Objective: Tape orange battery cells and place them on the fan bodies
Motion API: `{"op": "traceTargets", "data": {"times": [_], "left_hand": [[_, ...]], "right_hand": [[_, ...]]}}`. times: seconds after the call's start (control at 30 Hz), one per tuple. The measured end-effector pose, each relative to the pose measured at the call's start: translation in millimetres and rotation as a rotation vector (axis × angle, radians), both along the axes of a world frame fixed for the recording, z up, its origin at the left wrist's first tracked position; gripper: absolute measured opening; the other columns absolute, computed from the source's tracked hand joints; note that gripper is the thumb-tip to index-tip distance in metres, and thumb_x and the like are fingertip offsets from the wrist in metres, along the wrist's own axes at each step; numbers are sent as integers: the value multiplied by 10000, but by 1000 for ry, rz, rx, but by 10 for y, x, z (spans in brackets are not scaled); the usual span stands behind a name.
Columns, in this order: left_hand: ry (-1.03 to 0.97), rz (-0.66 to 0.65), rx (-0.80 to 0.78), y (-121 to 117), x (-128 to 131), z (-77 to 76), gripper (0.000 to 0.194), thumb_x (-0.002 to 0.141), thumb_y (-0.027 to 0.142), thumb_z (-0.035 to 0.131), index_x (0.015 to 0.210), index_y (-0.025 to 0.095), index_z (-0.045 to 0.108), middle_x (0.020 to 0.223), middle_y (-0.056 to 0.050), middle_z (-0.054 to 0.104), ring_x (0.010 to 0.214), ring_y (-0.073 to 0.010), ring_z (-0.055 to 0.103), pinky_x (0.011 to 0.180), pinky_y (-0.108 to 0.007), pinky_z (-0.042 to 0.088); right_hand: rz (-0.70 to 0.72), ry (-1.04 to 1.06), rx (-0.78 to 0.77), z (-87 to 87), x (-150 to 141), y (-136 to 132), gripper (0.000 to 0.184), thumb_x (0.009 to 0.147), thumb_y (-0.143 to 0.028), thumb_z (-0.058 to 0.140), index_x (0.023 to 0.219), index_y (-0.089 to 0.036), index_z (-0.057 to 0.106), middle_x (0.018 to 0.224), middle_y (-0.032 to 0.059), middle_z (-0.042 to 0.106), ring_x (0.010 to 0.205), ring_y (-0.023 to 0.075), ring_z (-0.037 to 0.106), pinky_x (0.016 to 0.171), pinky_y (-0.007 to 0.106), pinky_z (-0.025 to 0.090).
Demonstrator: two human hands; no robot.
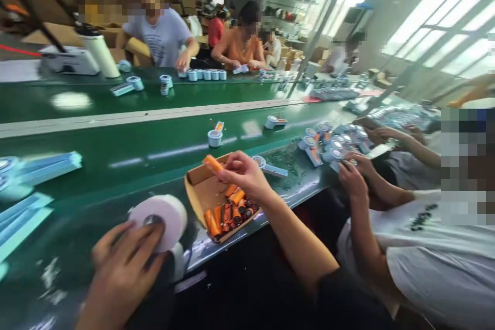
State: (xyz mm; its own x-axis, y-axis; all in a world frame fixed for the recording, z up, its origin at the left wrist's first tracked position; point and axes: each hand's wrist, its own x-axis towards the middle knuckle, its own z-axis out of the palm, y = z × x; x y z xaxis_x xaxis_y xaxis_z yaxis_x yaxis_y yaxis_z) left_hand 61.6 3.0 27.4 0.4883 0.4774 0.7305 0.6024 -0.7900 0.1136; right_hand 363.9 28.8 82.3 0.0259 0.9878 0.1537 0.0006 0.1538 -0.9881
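Pinched between the thumb and fingers of my right hand (247, 175) is an orange cylindrical battery (212, 163). The hand hovers over an open cardboard box (199, 193), where several more orange batteries (236, 197) with thin dark wires lie heaped. To the left, my left hand (124, 263) grips a thick white roll (172, 219) that looks like tape, its fingers at the dark centre. The roll stands tilted near the bench edge; its lower side is partly hidden.
Light-blue plastic housings (50, 167) lie at the left. Beyond the box, a round-headed blue unit (273, 169) and another (215, 137) rest on the green surface (174, 152). A co-worker's hands (353, 175) work at the right beside several assembled units (332, 144). Other people sit opposite.
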Motion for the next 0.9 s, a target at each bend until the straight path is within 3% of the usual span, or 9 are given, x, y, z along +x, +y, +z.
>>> {"op": "traceTargets", "data": {"times": [0.1, 0.17, 0.23, 0.37, 0.53, 0.63, 0.73, 0.8, 0.9], "left_hand": [[99, 106, -15, -187, 83, 145, 792, 869, 194, 723, 1597, 397, 487, 1003, -40, 789, 1127, -363, 658, 920, -500, 616], [137, 107, -36, -250, 149, 227, 566, 866, 149, 749, 1400, 318, 673, 1006, -53, 787, 1175, -342, 619, 941, -429, 620], [174, 95, -34, -286, 194, 278, 374, 876, 124, 746, 1220, 269, 754, 1011, -59, 787, 1193, -327, 600, 960, -401, 615], [249, 49, 7, -300, 196, 350, 291, 902, 94, 725, 1144, 243, 785, 1045, -45, 794, 1178, -299, 600, 1003, -395, 594], [364, -59, 110, -257, 145, 553, 358, 916, -14, 656, 1171, 205, 783, 1077, -19, 786, 1151, -249, 600, 1137, -389, 524], [386, -55, 146, -293, 252, 636, 335, 922, 8, 685, 1200, 174, 772, 1079, -28, 780, 1146, -254, 584, 1164, -405, 495], [269, 87, 126, -428, 473, 564, 315, 920, 93, 750, 1222, 179, 758, 979, -37, 770, 1083, -273, 575, 1102, -433, 498], [184, 127, 64, -535, 553, 439, 291, 930, 156, 763, 1220, 183, 750, 901, -38, 753, 996, -261, 579, 1040, -425, 503], [206, 135, -32, -594, 318, 215, 250, 943, 180, 730, 1192, 198, 750, 903, -46, 767, 955, -258, 609, 974, -416, 498]], "right_hand": [[-92, -45, 95, 18, -36, -294, 421, 873, -456, 781, 1224, -226, 747, 965, 46, 846, 856, 222, 808, 782, 336, 650], [-177, -203, 157, 34, -67, -444, 348, 891, -395, 759, 1191, -225, 808, 1067, 73, 852, 923, 246, 820, 839, 352, 666], [-218, -310, 200, 19, -112, -546, 298, 900, -349, 737, 1150, -223, 840, 1116, 83, 846, 928, 250, 824, 855, 349, 672], [-55, -334, 136, -97, -195, -634, 296, 889, -333, 742, 1142, -219, 845, 1062, 80, 853, 870, 231, 824, 835, 336, 677], [240, -85, -188, -130, -142, -617, 595, 797, -334, 860, 1364, -202, 738, 1059, 45, 846, 980, 235, 809, 899, 354, 667], [207, 100, -227, -172, -239, -623, 567, 732, -324, 922, 1268, -202, 782, 909, 14, 833, 903, 234, 802, 867, 364, 668], [-52, 428, -161, -274, -432, -641, 519, 708, -366, 945, 1183, -228, 790, 1023, 50, 846, 998, 268, 804, 907, 408, 670], [-138, 540, -153, -285, -428, -600, 502, 676, -369, 972, 1125, -230, 795, 1031, 68, 850, 969, 275, 811, 888, 421, 677], [-236, 570, -22, -146, -7, -448, 402, 694, -397, 976, 1023, -235, 810, 963, 41, 847, 866, 215, 809, 764, 319, 675]]}}
